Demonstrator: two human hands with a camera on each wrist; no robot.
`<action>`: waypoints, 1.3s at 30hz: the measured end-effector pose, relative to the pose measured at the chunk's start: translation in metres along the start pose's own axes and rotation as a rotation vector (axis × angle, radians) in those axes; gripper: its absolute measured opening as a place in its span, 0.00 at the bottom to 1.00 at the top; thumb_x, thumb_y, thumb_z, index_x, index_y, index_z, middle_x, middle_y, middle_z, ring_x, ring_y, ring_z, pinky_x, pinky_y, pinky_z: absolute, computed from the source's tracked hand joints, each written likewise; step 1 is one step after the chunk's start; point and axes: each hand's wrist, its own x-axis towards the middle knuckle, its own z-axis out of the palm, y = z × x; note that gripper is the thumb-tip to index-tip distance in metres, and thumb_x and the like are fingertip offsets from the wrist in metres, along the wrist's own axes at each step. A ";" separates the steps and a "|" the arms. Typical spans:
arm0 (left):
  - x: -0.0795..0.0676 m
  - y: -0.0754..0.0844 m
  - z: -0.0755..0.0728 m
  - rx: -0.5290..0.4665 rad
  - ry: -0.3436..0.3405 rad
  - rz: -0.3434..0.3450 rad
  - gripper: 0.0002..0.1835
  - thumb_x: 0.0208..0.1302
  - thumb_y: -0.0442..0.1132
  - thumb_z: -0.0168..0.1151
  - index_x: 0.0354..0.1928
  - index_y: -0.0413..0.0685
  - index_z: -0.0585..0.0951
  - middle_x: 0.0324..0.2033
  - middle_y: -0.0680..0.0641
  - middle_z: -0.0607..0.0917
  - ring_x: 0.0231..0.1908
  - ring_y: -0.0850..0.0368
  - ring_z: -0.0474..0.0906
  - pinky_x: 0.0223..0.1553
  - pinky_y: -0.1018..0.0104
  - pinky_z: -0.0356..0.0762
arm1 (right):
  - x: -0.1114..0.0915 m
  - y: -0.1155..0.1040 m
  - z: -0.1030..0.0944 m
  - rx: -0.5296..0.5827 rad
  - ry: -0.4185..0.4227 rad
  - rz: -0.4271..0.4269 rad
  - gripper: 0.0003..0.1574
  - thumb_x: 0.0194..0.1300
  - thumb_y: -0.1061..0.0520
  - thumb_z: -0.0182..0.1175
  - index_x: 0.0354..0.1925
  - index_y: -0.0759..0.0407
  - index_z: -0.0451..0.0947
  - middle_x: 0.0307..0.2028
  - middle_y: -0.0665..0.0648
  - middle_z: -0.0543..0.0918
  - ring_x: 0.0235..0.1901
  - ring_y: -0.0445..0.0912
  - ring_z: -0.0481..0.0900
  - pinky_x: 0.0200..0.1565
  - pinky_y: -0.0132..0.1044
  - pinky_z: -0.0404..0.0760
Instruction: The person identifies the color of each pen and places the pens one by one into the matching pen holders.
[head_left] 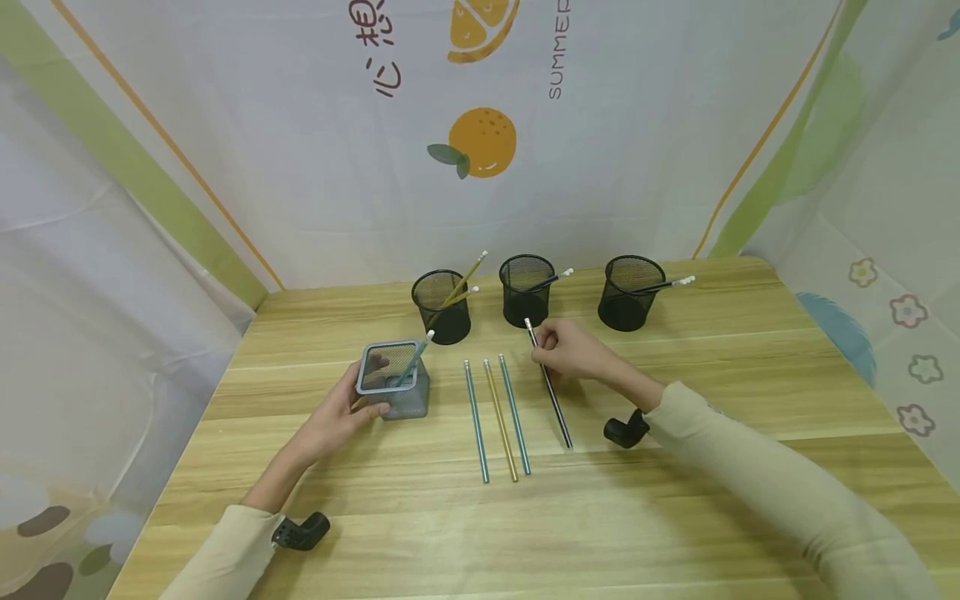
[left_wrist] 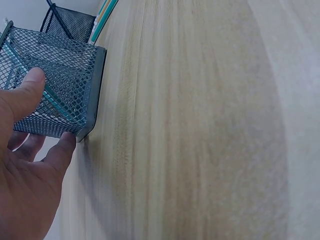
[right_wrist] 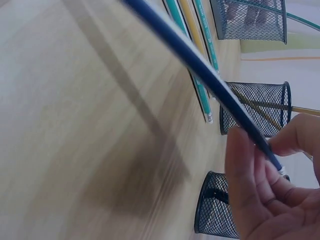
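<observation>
In the head view, a big white cloth (head_left: pixel 637 150) hangs behind the wooden tabletop (head_left: pixel 450 542). The left hand (head_left: pixel 341 417) is spread as wide as the square gray cup (head_left: pixel 405 404) and grips it. The right hand (head_left: pixel 573 350) is nearly closed, with thumb and fingers pinching a dark pencil (head_left: pixel 555 404) near its white end, just in front of the middle black cup (head_left: pixel 525 308). On either side stand the left black cup (head_left: pixel 450 325) and the right black cup (head_left: pixel 624 310). Gold pencils lean in the left one, and dark pencils in the other two. Between the hands lie two blue-green pencils (head_left: pixel 476 425) with a gold pencil (head_left: pixel 500 421) in the middle.

The left wrist view shows the thumb flat on the mesh side of the gray cup, and a blue-green pencil slanting inside. The right wrist view shows the dark pencil's shadow (right_wrist: pixel 125 82) on the tabletop, apart from the pencil. Only the head view has the right black cup.
</observation>
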 end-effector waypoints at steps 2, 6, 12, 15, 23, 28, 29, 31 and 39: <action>0.000 0.000 0.000 0.004 0.001 0.000 0.40 0.69 0.22 0.60 0.77 0.34 0.52 0.72 0.31 0.60 0.70 0.31 0.59 0.67 0.44 0.64 | 0.000 0.001 -0.001 0.025 0.005 -0.034 0.02 0.62 0.66 0.58 0.35 0.66 0.75 0.27 0.57 0.79 0.21 0.46 0.78 0.22 0.33 0.78; -0.001 0.000 0.000 0.004 0.001 -0.006 0.40 0.69 0.23 0.61 0.77 0.34 0.52 0.72 0.31 0.60 0.70 0.30 0.58 0.68 0.38 0.61 | -0.001 0.002 -0.003 0.117 -0.013 -0.092 0.02 0.65 0.68 0.57 0.38 0.68 0.74 0.29 0.59 0.79 0.24 0.50 0.80 0.26 0.38 0.85; 0.000 0.001 -0.001 -0.001 -0.001 -0.004 0.40 0.69 0.23 0.61 0.77 0.35 0.52 0.72 0.31 0.61 0.70 0.31 0.59 0.68 0.39 0.62 | -0.003 -0.001 -0.009 0.247 -0.008 -0.159 0.04 0.71 0.70 0.58 0.42 0.71 0.71 0.32 0.63 0.79 0.29 0.60 0.83 0.36 0.57 0.87; 0.000 0.002 -0.001 0.003 0.000 -0.002 0.40 0.69 0.23 0.61 0.77 0.35 0.52 0.72 0.31 0.61 0.70 0.31 0.59 0.67 0.41 0.63 | -0.004 -0.005 -0.013 0.261 0.028 -0.201 0.04 0.72 0.70 0.58 0.43 0.71 0.72 0.34 0.64 0.79 0.29 0.57 0.83 0.37 0.58 0.87; 0.000 0.002 0.000 0.010 0.001 -0.003 0.40 0.69 0.23 0.61 0.77 0.35 0.52 0.72 0.31 0.61 0.70 0.31 0.60 0.68 0.37 0.61 | -0.004 -0.013 -0.029 0.254 0.201 -0.372 0.06 0.72 0.71 0.58 0.45 0.73 0.72 0.38 0.66 0.80 0.33 0.56 0.84 0.37 0.42 0.89; 0.000 0.002 0.000 0.008 0.004 -0.002 0.40 0.69 0.22 0.61 0.77 0.34 0.52 0.72 0.30 0.60 0.70 0.30 0.58 0.67 0.38 0.62 | -0.004 -0.021 -0.039 0.300 0.333 -0.471 0.07 0.73 0.72 0.56 0.47 0.76 0.70 0.40 0.69 0.79 0.36 0.54 0.84 0.39 0.38 0.88; 0.000 0.002 0.000 0.009 0.005 -0.003 0.40 0.69 0.22 0.61 0.77 0.34 0.52 0.72 0.30 0.61 0.70 0.30 0.58 0.67 0.39 0.62 | -0.004 -0.023 -0.040 0.311 0.362 -0.487 0.08 0.73 0.72 0.56 0.47 0.77 0.70 0.40 0.69 0.79 0.36 0.53 0.84 0.40 0.38 0.88; 0.000 0.002 0.000 0.012 0.006 -0.002 0.40 0.69 0.22 0.61 0.77 0.34 0.52 0.72 0.30 0.61 0.70 0.30 0.59 0.67 0.38 0.62 | -0.004 -0.027 -0.044 0.327 0.420 -0.520 0.07 0.72 0.73 0.56 0.47 0.77 0.69 0.41 0.68 0.78 0.38 0.51 0.83 0.42 0.40 0.88; -0.001 0.003 0.000 0.000 0.000 -0.003 0.40 0.69 0.23 0.61 0.77 0.35 0.52 0.72 0.31 0.60 0.70 0.30 0.59 0.67 0.36 0.60 | 0.000 -0.035 -0.054 0.401 0.614 -0.632 0.07 0.73 0.74 0.54 0.47 0.79 0.68 0.41 0.70 0.77 0.40 0.55 0.82 0.46 0.43 0.87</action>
